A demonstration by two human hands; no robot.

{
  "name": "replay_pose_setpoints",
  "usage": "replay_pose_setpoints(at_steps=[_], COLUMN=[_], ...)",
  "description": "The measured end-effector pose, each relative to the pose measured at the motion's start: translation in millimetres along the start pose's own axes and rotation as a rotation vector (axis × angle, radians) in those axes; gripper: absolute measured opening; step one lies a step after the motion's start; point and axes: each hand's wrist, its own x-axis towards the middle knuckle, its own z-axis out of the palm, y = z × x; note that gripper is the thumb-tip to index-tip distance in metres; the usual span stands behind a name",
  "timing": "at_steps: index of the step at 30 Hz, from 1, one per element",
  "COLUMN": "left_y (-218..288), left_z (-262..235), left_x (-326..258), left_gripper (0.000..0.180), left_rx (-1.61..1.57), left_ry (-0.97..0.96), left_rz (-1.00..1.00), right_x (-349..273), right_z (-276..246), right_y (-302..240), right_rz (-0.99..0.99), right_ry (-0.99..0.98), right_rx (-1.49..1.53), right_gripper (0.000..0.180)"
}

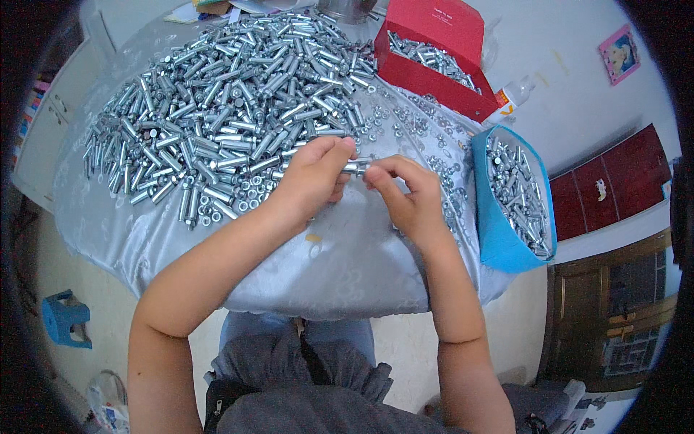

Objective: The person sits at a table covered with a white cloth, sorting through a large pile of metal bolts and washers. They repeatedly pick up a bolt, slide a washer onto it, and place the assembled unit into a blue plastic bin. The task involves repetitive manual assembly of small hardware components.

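A metal sleeve anchor bolt (355, 167) is held level between my two hands over the table. My left hand (312, 177) is closed around one end of it, the thumb lying on top. At the other end, the thumb and forefinger of my right hand (413, 194) pinch its tip; whether a nut or washer is between them is too small to tell. A large heap of similar silvery anchor bolts (217, 108) spreads to the left and beyond my hands. Loose nuts (253, 194) lie by the heap's near edge, close to my left wrist.
Scattered washers and nuts (441, 166) lie on the silvery tablecloth (325, 278) right of my hands. A blue bin (499, 235) of bolts stands at the right edge. Behind it are an open red box (434, 85) with bolts and a plastic bottle (515, 92).
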Motion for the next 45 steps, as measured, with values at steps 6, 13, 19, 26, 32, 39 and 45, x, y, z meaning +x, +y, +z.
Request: replay_pose_setpoints(at_steps=[6, 13, 19, 26, 32, 39, 45], left_y=[-1.4, 2.0, 2.0, -1.3, -1.2, -4.3, -3.5], left_z=[-1.4, -4.1, 1.2, -1.8, -0.3, -2.8, -2.5], left_x=[0.5, 0.3, -0.6, 1.1, -0.3, 2.9, 4.0], left_gripper=[0.027, 0.025, 0.023, 0.025, 0.027, 0.029, 0.029], left_rx=[-0.012, 0.011, 0.054, 0.087, 0.099, 0.114, 0.155], left_ry=[-0.014, 0.001, -0.024, -0.026, -0.029, -0.044, -0.014], left_rz=[0.013, -0.001, -0.019, -0.002, -0.014, 0.007, 0.014], right_x=[-3.7, 6.3, 0.6, 3.8, -4.0, 3.3, -2.1], right_z=[-8.8, -1.7, -14.3, -2.8, -15.6, -6.4, -12.3], right_y=[14.0, -5.7, 7.6, -6.0, 12.7, -0.9, 4.3], right_rz=[0.051, -0.16, -0.11, -0.141, -0.066, -0.189, -0.048], right_ry=[0.002, 0.087, -0.108, -0.009, -0.176, -0.03, -0.118], right_rx=[0.057, -0.092, -0.192, -0.042, -0.311, -0.171, -0.343], right_gripper=[0.015, 0.02, 0.02, 0.028, 0.027, 0.021, 0.021])
